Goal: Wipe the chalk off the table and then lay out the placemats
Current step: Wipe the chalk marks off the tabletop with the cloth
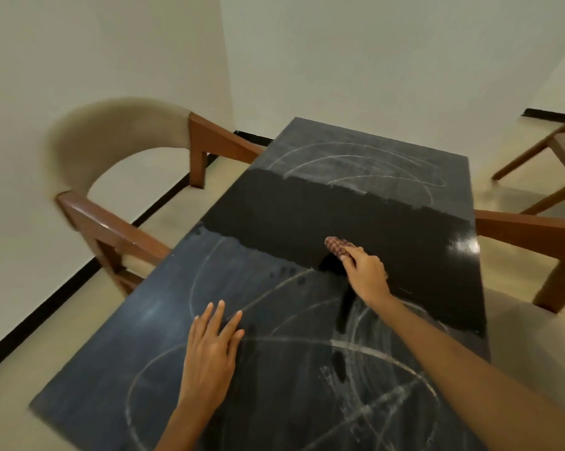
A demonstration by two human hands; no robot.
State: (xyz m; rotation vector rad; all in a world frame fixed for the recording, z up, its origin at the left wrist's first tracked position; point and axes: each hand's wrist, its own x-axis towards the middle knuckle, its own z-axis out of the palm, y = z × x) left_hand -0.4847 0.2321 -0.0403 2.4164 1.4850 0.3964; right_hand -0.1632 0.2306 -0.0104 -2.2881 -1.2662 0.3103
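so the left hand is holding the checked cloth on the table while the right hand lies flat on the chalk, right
Not quite, the hands are swapped. The head view shows the right hand gripping the checked cloth on the table, while the left hand lies flat on the chalk.

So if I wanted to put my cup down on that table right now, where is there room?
The whole table is bare of objects. The wiped dark band across the middle is clean, between chalk marks at the far end and those nearer. It is busiest where the right hand grips the checked cloth and the left hand rests flat.
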